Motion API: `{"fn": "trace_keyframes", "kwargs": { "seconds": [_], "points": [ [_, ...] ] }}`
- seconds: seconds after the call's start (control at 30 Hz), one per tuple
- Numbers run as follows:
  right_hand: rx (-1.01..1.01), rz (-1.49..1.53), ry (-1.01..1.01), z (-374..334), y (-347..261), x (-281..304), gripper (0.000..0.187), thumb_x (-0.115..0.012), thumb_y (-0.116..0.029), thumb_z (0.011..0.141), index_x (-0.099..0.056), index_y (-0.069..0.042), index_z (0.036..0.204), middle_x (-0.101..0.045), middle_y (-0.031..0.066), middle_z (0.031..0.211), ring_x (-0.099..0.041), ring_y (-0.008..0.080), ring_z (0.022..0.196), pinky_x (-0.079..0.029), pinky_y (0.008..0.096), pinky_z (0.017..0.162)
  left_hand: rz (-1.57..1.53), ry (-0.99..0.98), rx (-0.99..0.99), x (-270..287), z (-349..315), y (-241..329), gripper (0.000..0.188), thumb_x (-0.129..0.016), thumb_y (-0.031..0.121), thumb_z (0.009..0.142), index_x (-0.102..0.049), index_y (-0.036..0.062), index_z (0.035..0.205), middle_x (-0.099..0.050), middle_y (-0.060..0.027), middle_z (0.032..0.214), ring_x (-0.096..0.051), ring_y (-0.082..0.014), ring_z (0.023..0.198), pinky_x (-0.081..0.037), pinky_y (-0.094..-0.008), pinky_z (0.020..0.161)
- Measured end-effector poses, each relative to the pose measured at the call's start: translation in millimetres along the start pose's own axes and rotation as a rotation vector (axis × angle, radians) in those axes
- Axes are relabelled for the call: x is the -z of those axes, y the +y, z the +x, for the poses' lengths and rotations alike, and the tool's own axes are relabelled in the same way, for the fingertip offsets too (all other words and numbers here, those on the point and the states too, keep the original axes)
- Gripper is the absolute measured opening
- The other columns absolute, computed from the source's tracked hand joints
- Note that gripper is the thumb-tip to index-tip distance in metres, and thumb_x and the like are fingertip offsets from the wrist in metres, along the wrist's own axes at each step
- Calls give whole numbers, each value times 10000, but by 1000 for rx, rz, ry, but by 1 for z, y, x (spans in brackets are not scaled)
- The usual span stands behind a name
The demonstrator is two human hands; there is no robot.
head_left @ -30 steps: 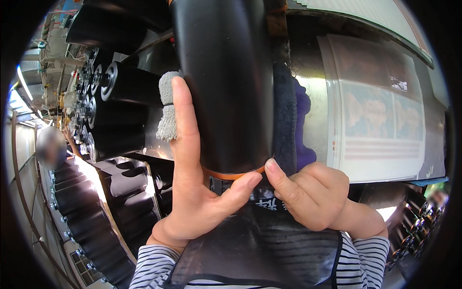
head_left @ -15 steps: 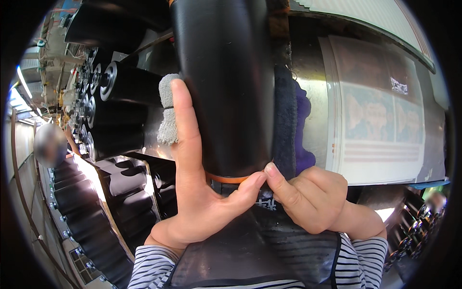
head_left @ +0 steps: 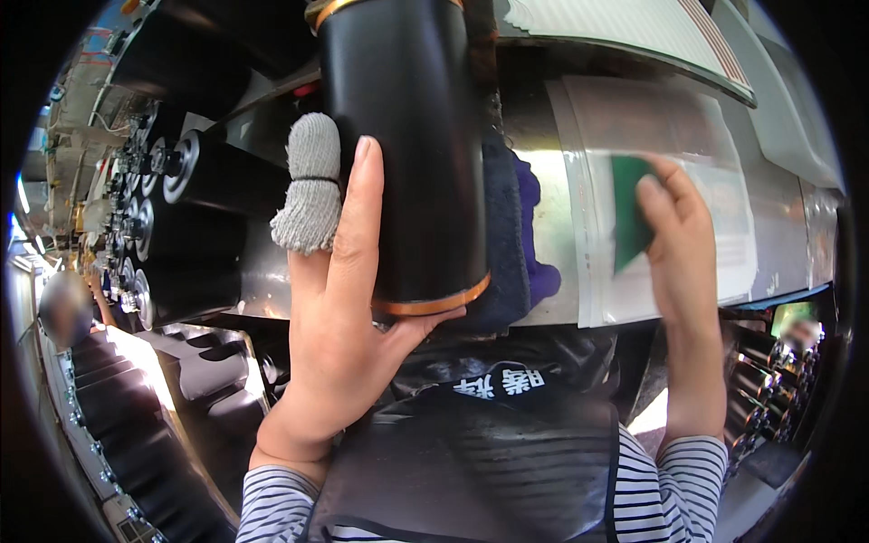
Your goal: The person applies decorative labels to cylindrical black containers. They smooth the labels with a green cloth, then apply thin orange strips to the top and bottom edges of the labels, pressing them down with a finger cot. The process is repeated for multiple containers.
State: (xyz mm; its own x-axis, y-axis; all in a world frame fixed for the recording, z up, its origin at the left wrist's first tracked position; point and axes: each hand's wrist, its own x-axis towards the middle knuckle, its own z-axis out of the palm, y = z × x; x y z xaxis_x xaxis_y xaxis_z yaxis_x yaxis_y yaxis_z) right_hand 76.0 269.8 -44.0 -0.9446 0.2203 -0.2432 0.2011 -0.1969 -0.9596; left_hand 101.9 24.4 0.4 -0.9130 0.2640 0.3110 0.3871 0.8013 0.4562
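Note:
A black roller (head_left: 407, 163) with copper-orange bands at both ends lies in front of me, pointing away. My left hand (head_left: 335, 299) rests along its left side, the index finger stretched along the black surface and the thumb at the near end. A grey knitted finger cover (head_left: 312, 195), tied with a dark band, sits over the other fingers of that hand. Off to the right, my right hand (head_left: 674, 208) pinches a flat green scraper (head_left: 629, 208) above a stack of transfer film sheets (head_left: 588, 290). The scraper and fingers are slightly blurred.
A dark blue cloth (head_left: 507, 235) and a purple cloth (head_left: 536, 226) lie right of the roller on the metal bench (head_left: 552, 190). More black rollers (head_left: 195, 235) stand at left. Striped sheets (head_left: 634, 36) lie at far right. A person (head_left: 68, 308) is at far left.
My right hand has left the roller's near end, moved right over the film sheets and now holds the green scraper. The left hand stays at the roller, whose near end band shows more.

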Motion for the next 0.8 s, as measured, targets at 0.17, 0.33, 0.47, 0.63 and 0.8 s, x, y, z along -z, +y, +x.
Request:
{"fn": "trace_keyframes", "kwargs": {
  "seconds": [0.17, 0.33, 0.47, 0.63, 0.8],
  "points": [
    [120, -86, -486, -62, -8, -49, 212, -678, -42, 827, -579, 24, 1002, -637, 69, 917, -615, 87, 814, -504, 219, 723, -9, 64, -35, -16, -2, -2, 986, -760, 22, 672, -183, 4, 1471, -358, -197, 1431, -410, -342, 1257, -331, -382, 1043],
    [52, -53, -382, -59, 9, -42, 212, -651, -46, 847, -548, 29, 1016, -638, 74, 909, -602, 85, 805, -490, 217, 720, -361, 8, 162, -22, -15, -22, 1020, -735, 50, 701, -68, -46, 1467, -506, -188, 1321, -516, -352, 1186, -194, -485, 1103],
    [-62, -138, -287, -48, 14, -28, 175, -639, -54, 862, -537, 33, 975, -636, 93, 895, -603, 79, 767, -501, 207, 686, -167, -110, 96, -18, -26, -48, 1037, -755, 176, 704, -88, -42, 1467, -405, -166, 1423, -420, -314, 1291, 0, -535, 1124],
    [285, -133, -469, -69, -8, -55, 206, -700, -35, 799, -567, 25, 946, -644, 93, 867, -635, 88, 709, -500, 207, 605, -57, 51, -5, -8, -8, -15, 921, -713, 113, 756, -147, -31, 1469, -339, -227, 1434, -395, -352, 1272, -241, -450, 1065],
    [236, -157, -398, -61, 6, -49, 192, -687, -29, 809, -563, 32, 942, -632, 75, 856, -611, 71, 717, -490, 197, 625, -132, -22, 83, -15, -4, -16, 1043, -736, 3, 695, -61, 21, 1490, -388, -214, 1386, -498, -321, 1171, -404, -367, 989]
  ]
}}
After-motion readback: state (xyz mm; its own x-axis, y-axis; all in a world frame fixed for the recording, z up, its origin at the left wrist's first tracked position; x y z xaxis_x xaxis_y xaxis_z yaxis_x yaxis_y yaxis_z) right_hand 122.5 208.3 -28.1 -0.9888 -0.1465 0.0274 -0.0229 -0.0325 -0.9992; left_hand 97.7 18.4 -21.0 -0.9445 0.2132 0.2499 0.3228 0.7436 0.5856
